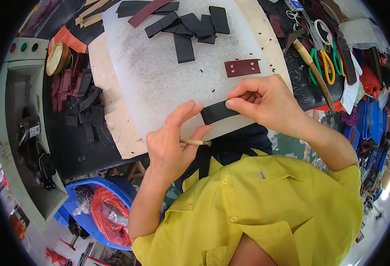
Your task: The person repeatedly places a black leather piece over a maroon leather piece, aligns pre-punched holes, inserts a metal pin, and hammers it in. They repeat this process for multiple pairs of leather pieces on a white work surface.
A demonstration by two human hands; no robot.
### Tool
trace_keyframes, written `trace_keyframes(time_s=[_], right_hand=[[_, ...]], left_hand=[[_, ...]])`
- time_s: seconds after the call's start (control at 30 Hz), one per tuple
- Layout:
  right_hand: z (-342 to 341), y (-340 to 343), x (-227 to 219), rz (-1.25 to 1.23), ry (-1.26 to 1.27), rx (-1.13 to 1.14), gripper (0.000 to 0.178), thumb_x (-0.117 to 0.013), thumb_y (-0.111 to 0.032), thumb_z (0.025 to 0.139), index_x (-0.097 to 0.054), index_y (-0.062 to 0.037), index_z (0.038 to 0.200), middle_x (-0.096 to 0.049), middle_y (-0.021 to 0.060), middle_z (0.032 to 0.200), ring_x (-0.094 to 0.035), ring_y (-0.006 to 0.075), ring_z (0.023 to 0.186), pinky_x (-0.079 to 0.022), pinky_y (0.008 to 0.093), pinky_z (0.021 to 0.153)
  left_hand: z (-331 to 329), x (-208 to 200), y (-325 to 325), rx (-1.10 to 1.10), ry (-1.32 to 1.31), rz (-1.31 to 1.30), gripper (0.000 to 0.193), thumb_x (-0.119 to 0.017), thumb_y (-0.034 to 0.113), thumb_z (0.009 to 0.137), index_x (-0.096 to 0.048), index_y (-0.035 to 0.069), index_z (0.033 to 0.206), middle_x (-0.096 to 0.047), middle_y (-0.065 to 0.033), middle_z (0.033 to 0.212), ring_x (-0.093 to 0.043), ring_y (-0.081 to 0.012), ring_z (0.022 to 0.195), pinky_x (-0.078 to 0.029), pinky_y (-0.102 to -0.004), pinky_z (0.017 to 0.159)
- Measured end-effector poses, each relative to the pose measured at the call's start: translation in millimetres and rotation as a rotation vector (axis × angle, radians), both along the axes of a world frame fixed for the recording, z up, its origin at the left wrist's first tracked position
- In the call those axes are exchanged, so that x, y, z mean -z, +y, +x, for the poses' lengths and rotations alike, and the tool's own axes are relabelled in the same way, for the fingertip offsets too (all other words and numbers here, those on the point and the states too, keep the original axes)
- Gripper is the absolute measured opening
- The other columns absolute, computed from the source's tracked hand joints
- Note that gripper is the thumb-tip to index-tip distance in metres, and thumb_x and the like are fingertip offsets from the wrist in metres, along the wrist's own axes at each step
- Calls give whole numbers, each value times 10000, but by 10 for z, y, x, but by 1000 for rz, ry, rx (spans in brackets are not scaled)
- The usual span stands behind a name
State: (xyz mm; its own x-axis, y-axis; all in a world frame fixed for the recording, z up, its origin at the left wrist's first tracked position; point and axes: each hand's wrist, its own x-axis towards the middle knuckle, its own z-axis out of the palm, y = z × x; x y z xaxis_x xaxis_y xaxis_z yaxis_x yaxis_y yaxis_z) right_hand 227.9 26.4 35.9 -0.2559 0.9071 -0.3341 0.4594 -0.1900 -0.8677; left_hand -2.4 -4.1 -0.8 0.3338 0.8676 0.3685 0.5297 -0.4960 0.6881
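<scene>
Yellow shirt (257,199) cloth fills the near side, and beyond it a black strip (217,112) sits at the near edge of the white board (159,84), its right end pinched between the thumb and fingers of the right hand (268,99). The left hand (166,137) curves beside the other end, thumb and forefinger spread — whether it touches the strip I cannot tell — while gripping a wooden stick (195,142) with a metal tip. Farther up the board lie a dark red piece (242,68) and a loose black heap (185,48); a hammer (312,66) rests to the right, near yellow-handled scissors (323,57).
</scene>
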Motion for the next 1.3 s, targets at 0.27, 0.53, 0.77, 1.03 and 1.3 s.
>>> trace_keyframes(time_s=[0.27,0.53,0.77,1.03,1.3], right_hand=[[-22,14,-19,54,-98,-73,113,-751,-122,811,-717,-20,848,-700,118,781,-683,232,711,-535,323,644],[144,-53,125,779,-189,-302,183,-800,-94,716,-688,-44,852,-651,78,946,-621,279,920,-533,376,764],[120,-130,217,749,-168,-303,162,-773,-33,709,-653,-23,817,-635,68,945,-604,270,916,-529,382,745],[136,-134,192,841,-282,-362,98,-737,-67,751,-652,-50,797,-645,51,943,-605,264,897,-514,372,738],[363,151,240,1030,-580,-32,196,-792,-114,755,-736,-67,937,-680,47,886,-634,255,840,-521,364,720]], left_hand=[[7,-17,19,63,83,4,268,-824,23,728,-739,80,975,-714,-89,1034,-607,-129,547,-466,-264,490],[23,-59,28,60,135,-21,203,-807,83,745,-750,117,937,-706,-50,1039,-662,-149,596,-491,-277,488],[10,-21,16,56,118,-4,204,-810,70,744,-751,107,936,-709,-50,1031,-659,-159,585,-484,-277,474],[31,-99,33,70,153,-23,208,-799,-15,739,-755,70,925,-713,-92,1029,-639,-154,549,-504,-265,501],[22,-52,2,40,172,66,177,-809,70,742,-755,101,908,-727,-58,1014,-674,-166,609,-506,-271,492]])
